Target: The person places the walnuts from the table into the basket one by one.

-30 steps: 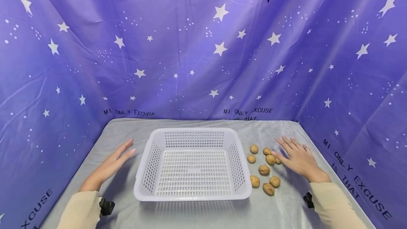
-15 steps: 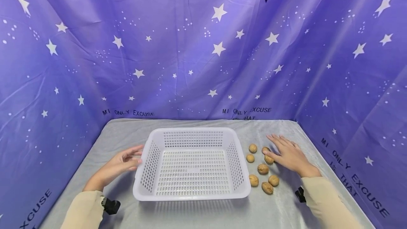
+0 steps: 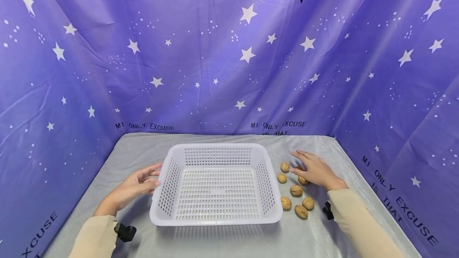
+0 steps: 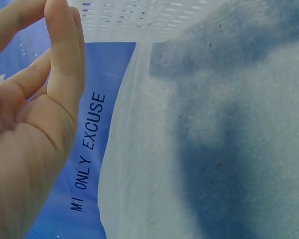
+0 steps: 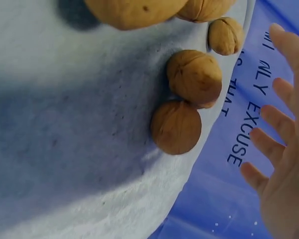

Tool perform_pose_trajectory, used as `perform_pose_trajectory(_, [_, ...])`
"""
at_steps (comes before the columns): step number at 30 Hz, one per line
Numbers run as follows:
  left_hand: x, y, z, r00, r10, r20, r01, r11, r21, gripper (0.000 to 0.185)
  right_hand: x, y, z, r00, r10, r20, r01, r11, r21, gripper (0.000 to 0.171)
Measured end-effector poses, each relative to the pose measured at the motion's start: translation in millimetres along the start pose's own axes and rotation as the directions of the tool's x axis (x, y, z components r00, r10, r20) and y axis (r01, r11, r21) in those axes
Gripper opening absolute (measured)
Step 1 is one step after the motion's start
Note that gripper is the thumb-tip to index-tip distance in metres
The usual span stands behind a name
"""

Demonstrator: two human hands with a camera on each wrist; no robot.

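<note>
A white plastic basket (image 3: pixel 219 223) with perforated walls stands upright on the grey cloth, nothing inside it. My left hand (image 3: pixel 127 188) is at its left side, thumb and fingertips right at the outside of the rim; the left wrist view has the hand (image 4: pixel 32 104) with fingers slightly bent below the perforated wall (image 4: pixel 124 20). To the basket's right lie several walnuts (image 3: pixel 296 190). My right hand (image 3: pixel 315 170) hovers palm down over the far ones, partly hiding a walnut (image 3: pixel 303 180). In the right wrist view its spread fingers (image 5: pixel 271 144) hold nothing, apart from the walnuts (image 5: pixel 177 127).
Grey cloth (image 3: pixel 222 242) covers the table. Purple star-printed curtains (image 3: pixel 201 51) hang behind it and on both sides. Small black devices (image 3: pixel 125 232) are strapped at the wrists, against pale sleeves.
My left hand has moved right, from apart to the basket's left rim. My right hand has moved left over the walnuts. Basket and walnuts have stayed in place.
</note>
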State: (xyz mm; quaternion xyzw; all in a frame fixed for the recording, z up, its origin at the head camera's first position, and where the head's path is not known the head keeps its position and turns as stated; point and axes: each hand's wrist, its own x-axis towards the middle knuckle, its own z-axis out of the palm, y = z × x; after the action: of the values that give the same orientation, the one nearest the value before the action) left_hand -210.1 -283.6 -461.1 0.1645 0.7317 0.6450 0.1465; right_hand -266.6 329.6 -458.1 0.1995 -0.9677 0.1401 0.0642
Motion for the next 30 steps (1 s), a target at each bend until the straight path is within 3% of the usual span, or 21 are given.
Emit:
perform_pose_trajectory(8, [0.0, -1.3, -0.7, 1.000, -0.015, -0.011, 0.015, 1.000, 0.005, 0.069, 17, 2, 10, 0.998, -0.046, 0.032, 0.042, 0.993, 0.113, 0.066])
perform_pose_trajectory(14, [0.2, -2.4, -1.4, 1.000, -0.004, -0.005, 0.004, 1.000, 0.006, 0.069, 26, 6, 19, 0.994, 0.012, 0.108, -0.033, 0.981, 0.192, 0.059])
perform_pose_trajectory(24, [-0.3, -3.3, -1.7, 1.000, -0.013, -0.006, 0.013, 1.000, 0.007, 0.069, 36, 1, 21, 0.977, 0.088, 0.196, -0.128, 0.971, 0.201, 0.043])
perform_pose_trajectory(30, [-0.6, -2.4, -0.8, 1.000, 0.006, 0.005, -0.007, 1.000, 0.006, 0.069, 35, -2, 16, 0.978, 0.079, 0.192, -0.121, 0.969, 0.215, 0.044])
